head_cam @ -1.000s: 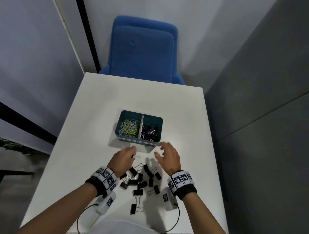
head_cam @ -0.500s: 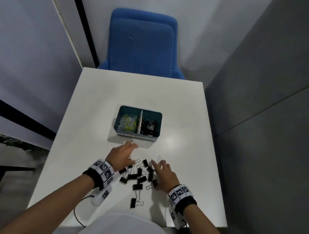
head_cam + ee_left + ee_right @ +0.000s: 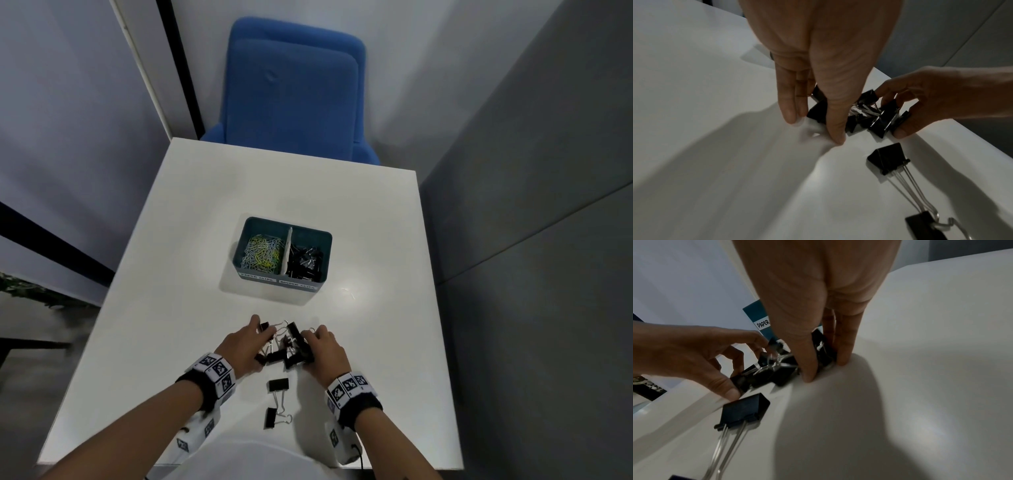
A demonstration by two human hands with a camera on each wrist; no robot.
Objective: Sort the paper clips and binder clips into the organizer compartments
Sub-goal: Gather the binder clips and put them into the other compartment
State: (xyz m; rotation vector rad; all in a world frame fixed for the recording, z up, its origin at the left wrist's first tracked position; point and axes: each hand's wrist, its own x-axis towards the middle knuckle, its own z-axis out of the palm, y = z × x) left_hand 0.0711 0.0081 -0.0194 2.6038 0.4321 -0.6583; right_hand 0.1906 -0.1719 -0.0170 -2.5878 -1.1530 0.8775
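Note:
The teal organizer (image 3: 239, 263) stands mid-table, with coloured paper clips (image 3: 262, 253) in its left compartment and black binder clips (image 3: 305, 262) in its right one. Nearer me, a bunched pile of black binder clips (image 3: 287, 346) lies on the table. My left hand (image 3: 262, 344) and right hand (image 3: 313, 346) close on it from either side, fingers curled round the clips and thumbs low. The left wrist view shows my left hand (image 3: 813, 128) against the pile (image 3: 879, 123). The right hand (image 3: 826, 368) shows in the right wrist view. Two loose binder clips (image 3: 278, 385) (image 3: 270, 418) lie behind the hands.
The white table (image 3: 171, 274) ends at a blue chair (image 3: 294, 92) on the far side. Grey partition walls (image 3: 531, 205) stand close on the right and the left. The organizer's front carries a label reading PAPER (image 3: 763, 324).
Both hands drew back from the organizer and came together, sweeping the scattered binder clips into one pile between them. Two clips were left lying nearer me.

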